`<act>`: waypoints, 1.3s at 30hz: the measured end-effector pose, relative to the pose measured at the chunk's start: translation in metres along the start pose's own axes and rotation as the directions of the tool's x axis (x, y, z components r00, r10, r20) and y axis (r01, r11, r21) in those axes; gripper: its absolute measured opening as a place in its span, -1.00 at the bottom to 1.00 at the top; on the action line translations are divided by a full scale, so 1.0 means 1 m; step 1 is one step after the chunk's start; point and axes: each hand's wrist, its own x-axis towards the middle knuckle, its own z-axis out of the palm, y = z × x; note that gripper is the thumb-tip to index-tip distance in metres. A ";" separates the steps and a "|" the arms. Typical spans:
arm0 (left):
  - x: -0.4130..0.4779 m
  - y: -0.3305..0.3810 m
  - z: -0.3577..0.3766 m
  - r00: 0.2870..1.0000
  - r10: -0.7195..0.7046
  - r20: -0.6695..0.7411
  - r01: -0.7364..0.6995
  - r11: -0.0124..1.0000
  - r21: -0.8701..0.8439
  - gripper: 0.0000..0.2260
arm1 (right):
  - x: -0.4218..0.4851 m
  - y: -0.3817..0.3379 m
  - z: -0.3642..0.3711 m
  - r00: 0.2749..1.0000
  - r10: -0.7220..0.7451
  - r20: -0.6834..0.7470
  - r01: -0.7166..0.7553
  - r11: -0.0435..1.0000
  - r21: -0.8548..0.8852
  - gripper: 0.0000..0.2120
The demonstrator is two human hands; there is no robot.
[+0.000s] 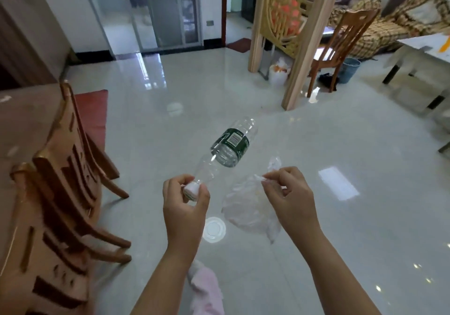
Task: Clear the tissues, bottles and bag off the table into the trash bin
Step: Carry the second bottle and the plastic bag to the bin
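Observation:
My left hand (185, 202) grips a clear plastic bottle (229, 146) by its white cap, the body with a dark green label pointing away from me over the floor. My right hand (287, 193) pinches the top of a thin clear plastic bag (246, 210), which hangs down between my two hands. A blue trash bin (349, 70) stands far off on the floor at the upper right, beside a wooden chair. A white-lined bin or bag of rubbish (280, 71) sits behind the carved screen's post.
Two wooden chairs (63, 193) and the brown table (22, 124) stand at my left. A carved wooden screen (292, 34) and another chair (341, 44) stand ahead right. A white table (423, 46) is at far right. Glossy tiled floor stretches ahead.

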 end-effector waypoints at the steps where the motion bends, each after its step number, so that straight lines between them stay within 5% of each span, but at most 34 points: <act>1: 0.020 -0.006 0.002 1.000 0.009 -0.014 -0.009 1.000 0.010 -0.72 | 0.018 -0.002 0.015 1.000 -0.020 0.013 0.020 1.000 -0.003 -0.91; 10: 0.221 -0.023 0.003 0.993 0.000 -0.120 -0.005 0.999 -0.040 -0.71 | 0.195 -0.050 0.153 0.972 -0.192 0.139 0.194 0.981 0.001 -0.92; 39: 0.670 -0.107 0.108 0.925 0.033 -0.377 -0.012 0.998 0.060 -0.73 | 0.642 -0.050 0.426 0.925 -0.281 0.255 0.245 0.955 0.165 -0.88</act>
